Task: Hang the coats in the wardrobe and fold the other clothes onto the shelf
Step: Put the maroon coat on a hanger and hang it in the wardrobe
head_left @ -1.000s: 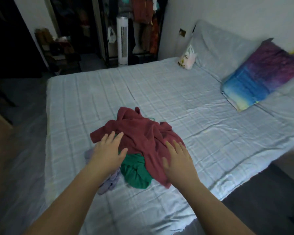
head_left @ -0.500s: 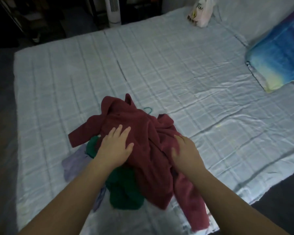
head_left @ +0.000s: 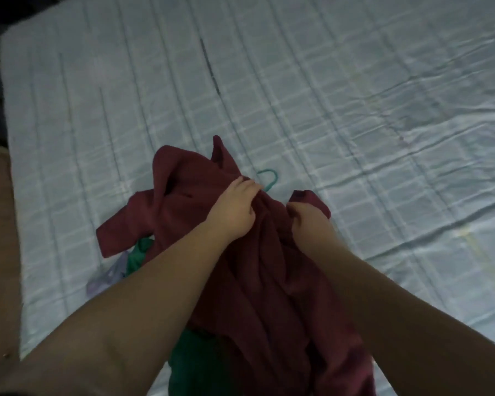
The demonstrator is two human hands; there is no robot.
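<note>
With fingers of left hand (head_left: 235,208) and right hand (head_left: 307,221) clenched in the crumpled dark-red coat (head_left: 269,281) — lift by the collar, minding the teal hanger hook (head_left: 276,177).

No legible text or labels.

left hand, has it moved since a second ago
Yes. The left hand has gone forward across the maroon coat, ending beside the teal hanger hook.
</note>
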